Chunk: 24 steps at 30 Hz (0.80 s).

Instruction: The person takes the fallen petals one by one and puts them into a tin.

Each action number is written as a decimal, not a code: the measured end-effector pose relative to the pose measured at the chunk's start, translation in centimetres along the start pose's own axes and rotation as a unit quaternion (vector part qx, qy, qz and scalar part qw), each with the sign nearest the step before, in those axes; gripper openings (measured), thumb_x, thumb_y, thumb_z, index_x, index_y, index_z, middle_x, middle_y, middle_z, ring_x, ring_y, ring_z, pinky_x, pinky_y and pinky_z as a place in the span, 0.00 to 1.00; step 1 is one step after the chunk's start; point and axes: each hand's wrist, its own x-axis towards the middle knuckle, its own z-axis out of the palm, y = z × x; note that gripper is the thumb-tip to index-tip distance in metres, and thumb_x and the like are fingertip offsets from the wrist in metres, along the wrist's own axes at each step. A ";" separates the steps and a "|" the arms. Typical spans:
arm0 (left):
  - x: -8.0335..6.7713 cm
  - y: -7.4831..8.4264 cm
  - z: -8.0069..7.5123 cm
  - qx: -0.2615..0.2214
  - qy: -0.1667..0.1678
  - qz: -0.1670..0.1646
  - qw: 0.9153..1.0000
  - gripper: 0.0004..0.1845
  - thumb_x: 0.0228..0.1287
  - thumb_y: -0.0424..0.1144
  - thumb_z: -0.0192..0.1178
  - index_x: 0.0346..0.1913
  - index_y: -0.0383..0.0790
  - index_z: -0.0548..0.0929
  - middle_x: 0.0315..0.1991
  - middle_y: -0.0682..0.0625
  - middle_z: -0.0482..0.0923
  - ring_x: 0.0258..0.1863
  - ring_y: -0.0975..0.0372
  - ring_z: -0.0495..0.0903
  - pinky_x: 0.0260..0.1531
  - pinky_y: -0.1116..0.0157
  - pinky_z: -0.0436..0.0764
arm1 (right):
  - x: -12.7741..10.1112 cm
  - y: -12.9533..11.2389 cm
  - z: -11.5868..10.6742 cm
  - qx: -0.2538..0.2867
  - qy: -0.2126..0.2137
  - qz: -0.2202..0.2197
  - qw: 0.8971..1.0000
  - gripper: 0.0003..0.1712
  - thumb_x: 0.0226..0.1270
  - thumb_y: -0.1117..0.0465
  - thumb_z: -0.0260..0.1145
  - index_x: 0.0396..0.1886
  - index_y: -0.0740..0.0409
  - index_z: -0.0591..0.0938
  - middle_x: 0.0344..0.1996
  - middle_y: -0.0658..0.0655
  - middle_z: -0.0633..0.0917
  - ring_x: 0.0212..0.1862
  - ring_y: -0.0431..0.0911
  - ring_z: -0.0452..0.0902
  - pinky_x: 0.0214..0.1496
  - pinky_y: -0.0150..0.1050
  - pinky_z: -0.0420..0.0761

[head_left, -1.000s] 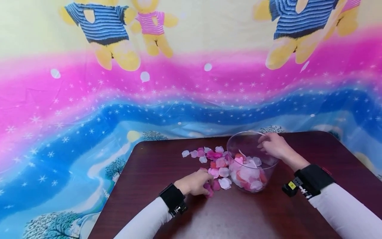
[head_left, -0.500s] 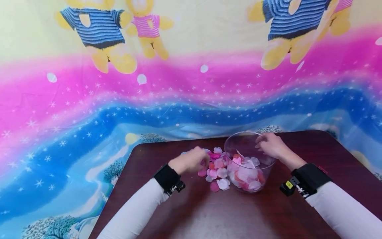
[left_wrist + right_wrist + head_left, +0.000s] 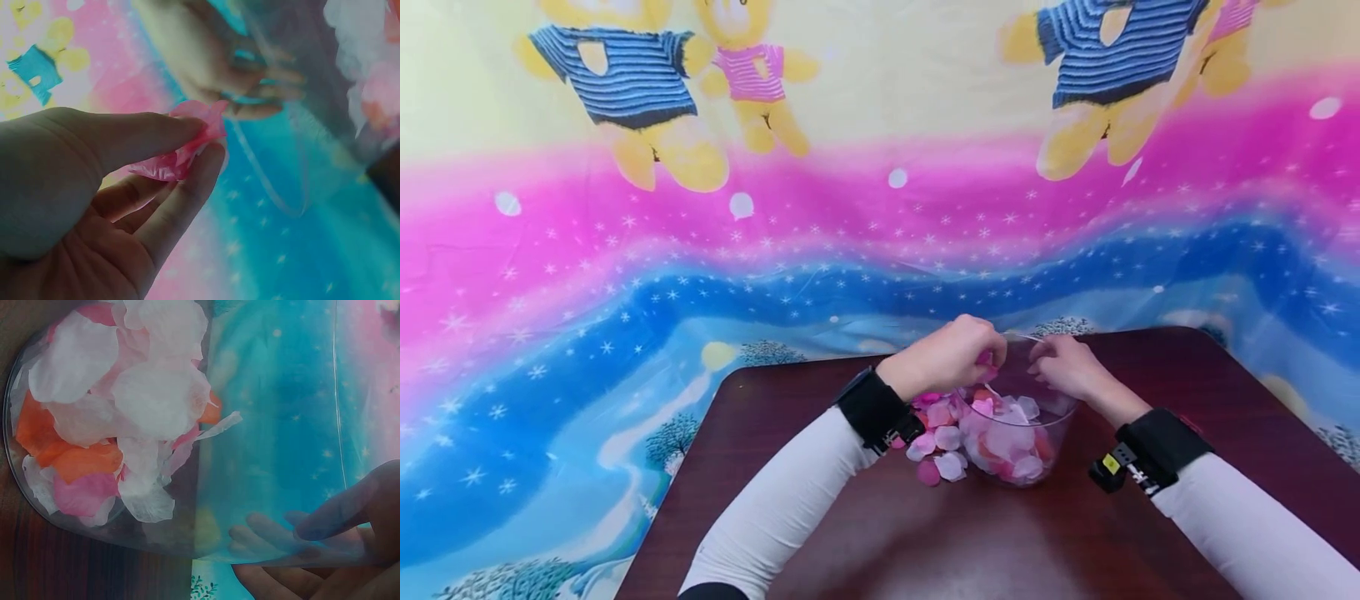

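A clear round plastic bucket [image 3: 1056, 410] stands on the dark wooden table, partly filled with white, pink and orange artificial flower petals [image 3: 153, 403]. Over its mouth, my left hand [image 3: 947, 354] pinches a few crumpled bright pink petals [image 3: 164, 164] between thumb and fingertips. My right hand [image 3: 1078, 371] grips the bucket's rim at the right, thumb on one side of the wall and fingers on the other. Left of the bucket lies a loose group of petals [image 3: 947, 438], partly hidden behind my left wrist and forearm.
The table [image 3: 962, 542] has rounded back corners. Close behind it hangs a printed cloth [image 3: 850, 225] with bears and snowflakes. Both wrists carry black straps [image 3: 1161, 450] with small cameras.
My left hand has lifted from the petals on the table, moving right and up to over the bucket with pink petals in its fingers. The right hand has stayed on the rim.
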 end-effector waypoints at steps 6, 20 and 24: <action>0.6 -0.4 1.5 -0.003 -0.018 -0.002 1.000 0.07 0.68 0.29 0.64 0.45 0.40 0.88 0.41 0.51 0.82 0.41 0.64 0.76 0.41 0.74 0.73 | 0.1 -0.1 0.4 0.002 -0.004 -0.002 1.000 0.20 0.69 0.70 0.50 0.54 0.77 0.77 0.44 0.73 0.86 0.45 0.62 0.85 0.44 0.49 0.84; -3.3 -3.4 -0.5 -0.042 0.016 -0.063 0.997 0.14 0.71 0.30 0.63 0.57 0.38 0.84 0.55 0.44 0.80 0.46 0.56 0.83 0.48 0.67 0.79 | 0.0 -0.1 0.2 0.008 -0.007 -0.004 1.000 0.18 0.69 0.71 0.49 0.52 0.76 0.78 0.45 0.73 0.86 0.47 0.62 0.85 0.45 0.50 0.84; -5.2 -5.5 0.3 -0.042 0.013 -0.103 0.994 0.14 0.70 0.32 0.66 0.56 0.39 0.84 0.54 0.45 0.80 0.44 0.57 0.84 0.47 0.65 0.81 | 0.0 0.1 0.0 -0.001 -0.008 -0.002 1.000 0.19 0.69 0.70 0.49 0.53 0.76 0.78 0.45 0.73 0.86 0.47 0.63 0.85 0.46 0.51 0.84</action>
